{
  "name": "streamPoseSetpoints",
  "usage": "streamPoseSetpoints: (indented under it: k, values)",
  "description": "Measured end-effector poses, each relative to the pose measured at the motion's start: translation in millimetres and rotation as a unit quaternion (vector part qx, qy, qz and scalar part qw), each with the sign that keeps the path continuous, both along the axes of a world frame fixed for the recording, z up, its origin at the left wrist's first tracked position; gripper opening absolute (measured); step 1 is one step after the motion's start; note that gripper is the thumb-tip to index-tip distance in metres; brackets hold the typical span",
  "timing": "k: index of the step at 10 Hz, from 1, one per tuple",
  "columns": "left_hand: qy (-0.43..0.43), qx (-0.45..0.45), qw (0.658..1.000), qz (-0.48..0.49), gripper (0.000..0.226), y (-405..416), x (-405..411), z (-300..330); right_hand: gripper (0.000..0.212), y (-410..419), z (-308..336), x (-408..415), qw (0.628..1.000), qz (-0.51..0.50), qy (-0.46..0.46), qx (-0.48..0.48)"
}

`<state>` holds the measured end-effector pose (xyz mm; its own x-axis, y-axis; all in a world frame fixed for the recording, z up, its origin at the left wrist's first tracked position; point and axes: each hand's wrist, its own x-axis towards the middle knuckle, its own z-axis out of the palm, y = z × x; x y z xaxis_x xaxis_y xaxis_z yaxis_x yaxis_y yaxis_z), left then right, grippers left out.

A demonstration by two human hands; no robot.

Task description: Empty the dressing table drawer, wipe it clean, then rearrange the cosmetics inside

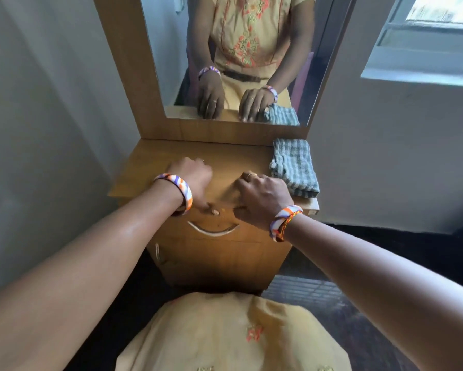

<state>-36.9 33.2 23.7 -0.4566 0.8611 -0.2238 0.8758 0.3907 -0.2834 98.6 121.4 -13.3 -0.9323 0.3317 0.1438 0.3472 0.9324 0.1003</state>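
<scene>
Hands are resting on the dressing table top (155,167) in the middle of the frame, and the drawer (217,223) is sitting shut just below them, its curved metal handle (211,231) untouched. Left hand (191,175) is lying palm down with the fingers laid forward and the thumb dipping over the front edge, gripping nothing; the mirror (238,57) at the top of the frame is showing those fingers flat. Right hand (262,195) is doing much the same, fingers bent loosely on the wood and holding nothing, just beside the folded checked cloth (295,167) at centre right. No cosmetics are showing anywhere, so I am judging they are waiting inside the closed drawer, and the emptying is not yet begun.

Risks now, as I am reading it. Both wrists are crowding the space right over the handle, so a quick tug could be catching a bangle (180,191) or trapping a thumb against the top's edge. A hard pull could be sending loose bottles rolling forward, or bringing the drawer right out over the lap in the lower middle of the frame. That cloth is lying close to the right-hand corner of the top, so a passing forearm could be sweeping it to the floor before the wiping comes round
</scene>
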Motion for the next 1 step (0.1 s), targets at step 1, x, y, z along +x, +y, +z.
streamPoseSetpoints:
  k: [1]
  values:
    - [-0.112,-0.12,0.986,0.003,0.055,37.7,-5.9,33.6,0.049,22.1,38.7,-15.0,0.988,0.053,-0.133,-0.056]
